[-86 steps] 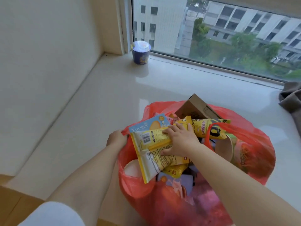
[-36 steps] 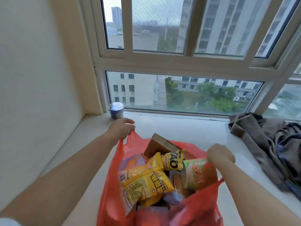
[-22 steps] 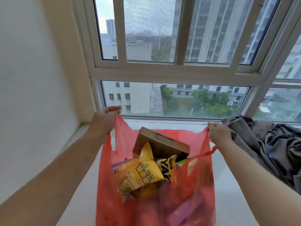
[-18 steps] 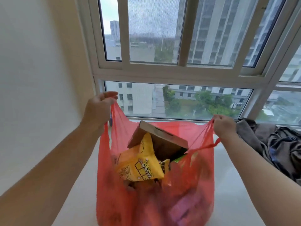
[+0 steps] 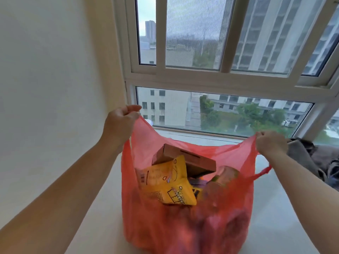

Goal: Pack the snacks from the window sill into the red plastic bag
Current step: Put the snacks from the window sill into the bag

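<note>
The red plastic bag [image 5: 185,226] stands on the pale window sill [image 5: 275,208], stretched wide at its mouth. My left hand [image 5: 120,123] pinches the bag's left top edge, held high near the window corner. My right hand [image 5: 271,144] grips the right top edge. Inside the bag lie a yellow snack packet [image 5: 167,184], a brown cardboard box [image 5: 185,159] above it, and a green-and-orange cup [image 5: 222,177] seen through the plastic. A loose red handle loop [image 5: 262,172] hangs under my right wrist. A sliver of a white-lidded cup [image 5: 150,123] shows behind the bag.
Grey and dark clothing [image 5: 315,160] is heaped on the sill at the right. A cream wall [image 5: 55,88] closes the left side. The window frame [image 5: 220,80] runs along the back of the sill.
Both hands left the snacks, took the bag's top edges and lifted them. Since half a second ago they have spread the mouth wider, and the contents have sunk lower.
</note>
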{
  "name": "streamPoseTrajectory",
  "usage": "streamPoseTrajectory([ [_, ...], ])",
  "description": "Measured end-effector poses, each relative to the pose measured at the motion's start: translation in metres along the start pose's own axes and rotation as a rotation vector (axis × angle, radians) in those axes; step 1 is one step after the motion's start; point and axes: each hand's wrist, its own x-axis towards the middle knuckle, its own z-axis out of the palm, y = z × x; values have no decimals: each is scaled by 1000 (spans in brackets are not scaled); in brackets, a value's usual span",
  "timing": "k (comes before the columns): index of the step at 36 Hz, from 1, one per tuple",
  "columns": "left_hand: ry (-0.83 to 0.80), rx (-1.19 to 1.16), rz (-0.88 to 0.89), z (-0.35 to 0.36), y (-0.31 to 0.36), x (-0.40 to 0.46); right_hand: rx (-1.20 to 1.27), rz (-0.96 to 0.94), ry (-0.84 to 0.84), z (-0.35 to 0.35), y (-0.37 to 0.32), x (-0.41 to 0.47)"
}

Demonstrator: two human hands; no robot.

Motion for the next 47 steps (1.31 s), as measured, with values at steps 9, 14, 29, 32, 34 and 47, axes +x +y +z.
streamPoseTrajectory([
  [9,46,157,-87,14,-32,4,-479,-814,-154,72,-44,-72],
  [14,101,263,-62,13,-60,8,-688,-843,-653,103,-39,-111],
  [29,81,793,-36,29,-119,10,-860,-720,-1012,95,-2,-113],
  [32,70,864,-31,35,-124,8,-766,-727,-1128,82,-5,-101],
  [34,124,967,82,37,-127,7,-735,-691,-1244,71,-9,-94],
  [47,-1220,1497,587,94,-180,-82,-929,-688,-1002,61,-15,-75],
])
